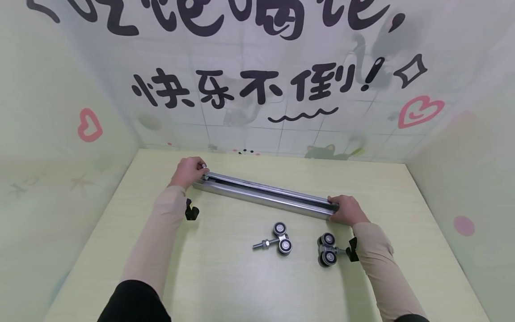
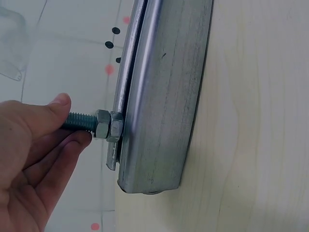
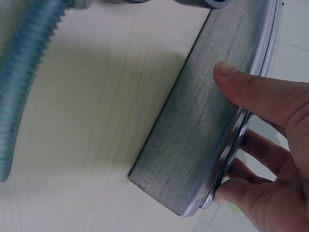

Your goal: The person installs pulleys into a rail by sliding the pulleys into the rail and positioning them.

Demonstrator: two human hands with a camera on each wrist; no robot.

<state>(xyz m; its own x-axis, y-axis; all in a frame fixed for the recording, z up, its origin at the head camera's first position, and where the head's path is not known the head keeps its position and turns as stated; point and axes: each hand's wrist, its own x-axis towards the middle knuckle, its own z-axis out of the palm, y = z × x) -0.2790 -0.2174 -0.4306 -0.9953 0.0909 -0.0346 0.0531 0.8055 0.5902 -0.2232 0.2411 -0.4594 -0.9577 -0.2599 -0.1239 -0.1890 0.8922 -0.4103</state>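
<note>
Two beige sleeves [image 1: 153, 250] reach in from the near edge of the pale wooden table [image 1: 225, 286], one on each side. Between them, on the near half of the table, lie two loose roller carriages: one [image 1: 277, 240] near the middle with black wheels and a threaded bolt pointing left, the other [image 1: 327, 250] just right of it, close to the right forearm.

Farther out, a long metal rail [image 1: 265, 194] lies flat across the table, running from far left to nearer right. Its slot faces away from the person.

At the rail's left end, the left hand [image 1: 187, 171] pinches a threaded bolt [image 2: 77, 122] between thumb and fingers. This bolt sticks out of the rail's slot, and two nuts [image 2: 108, 125] sit on it tight against the rail edge, as the left wrist view shows.

At the rail's right end, the right hand [image 1: 348, 210] grasps the rail itself: the thumb [image 3: 251, 89] presses on the flat side of the rail and the fingers [image 3: 241, 169] curl round the far edge.

Behind the table stands a tiled wall [image 1: 257, 67] with large black characters, a wavy line and pink hearts on it. Pale green side panels [image 1: 48, 134] close in the left and right.
</note>
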